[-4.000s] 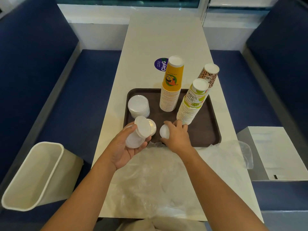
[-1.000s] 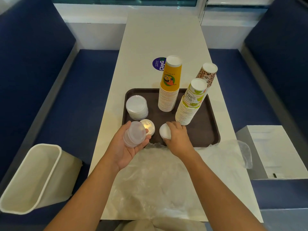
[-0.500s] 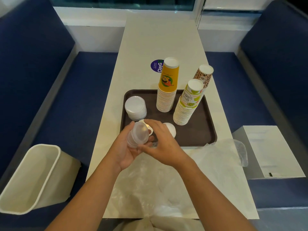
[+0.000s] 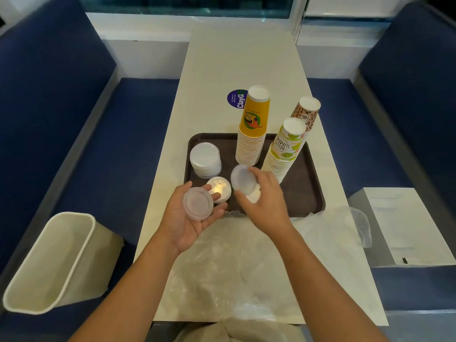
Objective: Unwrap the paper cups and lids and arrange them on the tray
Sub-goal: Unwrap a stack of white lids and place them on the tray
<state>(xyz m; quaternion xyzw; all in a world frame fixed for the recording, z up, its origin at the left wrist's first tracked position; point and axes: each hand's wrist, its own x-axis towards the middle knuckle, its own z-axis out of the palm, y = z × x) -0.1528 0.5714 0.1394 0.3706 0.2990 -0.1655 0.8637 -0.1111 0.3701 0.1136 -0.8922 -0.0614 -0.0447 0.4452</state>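
**Head view**

**Q:** Which step is in hand?

**A:** Setting out lids. My left hand (image 4: 187, 225) lies palm up at the near edge of the tray (image 4: 303, 191). Its grip is half closed, thumb and fingers curled about a handful of lids (image 4: 198, 204). My right hand (image 4: 267, 203) pinches a single lid (image 4: 242, 178), tilted on edge, just above a low lid pile (image 4: 254, 195) on the tray. Two more piles stand to its left: a glare-lit pile (image 4: 220, 187) and, behind that, a taller pile (image 4: 205, 157). The cup stacks (image 4: 251, 144) are upright at the tray's far side, unwrapped.

**Q:** What does the next move call for?

**A:** I judge the lid must be levelled, lowered squarely onto its pile and released. The plastic wrap (image 4: 234, 267) lies spread on the counter (image 4: 234, 70).
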